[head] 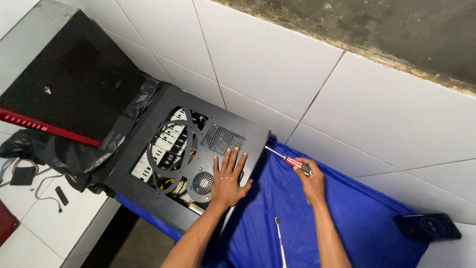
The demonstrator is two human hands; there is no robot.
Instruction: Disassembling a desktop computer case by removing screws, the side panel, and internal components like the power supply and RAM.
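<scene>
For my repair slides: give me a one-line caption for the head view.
Left hand flat on black metal computer case; right hand holds red-handled screwdriver at its edge, over blue cloth.

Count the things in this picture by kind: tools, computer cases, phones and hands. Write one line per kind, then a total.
Tools: 2, the red-handled screwdriver in the right hand and a thin tool on the blue cloth.
Computer cases: 1, the black case.
Phones: 1, the dark phone.
Hands: 2, left hand, right hand.
Total: 6
</scene>
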